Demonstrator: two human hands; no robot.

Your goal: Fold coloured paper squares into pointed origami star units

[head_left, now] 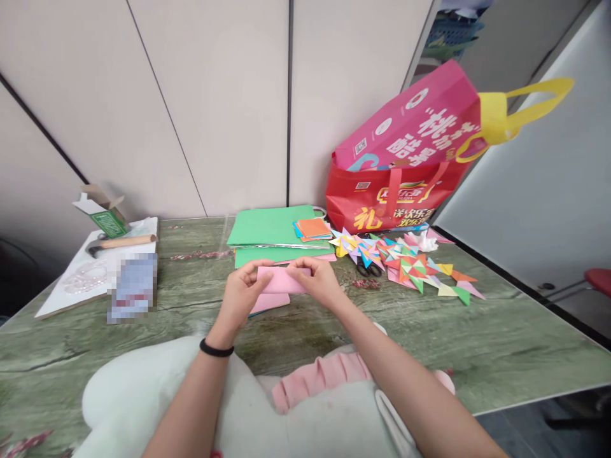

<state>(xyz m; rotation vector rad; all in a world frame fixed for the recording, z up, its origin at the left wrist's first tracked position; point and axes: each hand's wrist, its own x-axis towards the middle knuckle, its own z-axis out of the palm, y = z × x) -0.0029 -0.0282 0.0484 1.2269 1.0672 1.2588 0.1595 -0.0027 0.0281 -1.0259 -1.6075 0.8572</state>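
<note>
The left hand (242, 292) and the right hand (319, 280) both pinch a pink paper strip (282, 280), one at each end, thumbs on the side facing the wearer and the other fingers curled behind; this two-ended grip probably keeps the thin paper flat and level. The strip is held above the middle of the desk (191, 284), directly over a few pink paper sheets (274, 304), which seem laid there to be within easy reach. Just beyond lie green sheets (270, 224), with small orange paper squares (314, 228) stacked on their right end, perhaps sorted by size. To the far right, folded paper pieces (414, 272) spread in a many-coloured heap beside black-handled scissors (369, 268), apparently set aside so that the space under the hands is less crowded. Behind them a red gift bag (351, 197) leans near the wall, a pink carton (405, 121) tilting out of its top. At far left, a claw hammer (126, 242) rests on a white board (60, 296), well apart from the paper.
</note>
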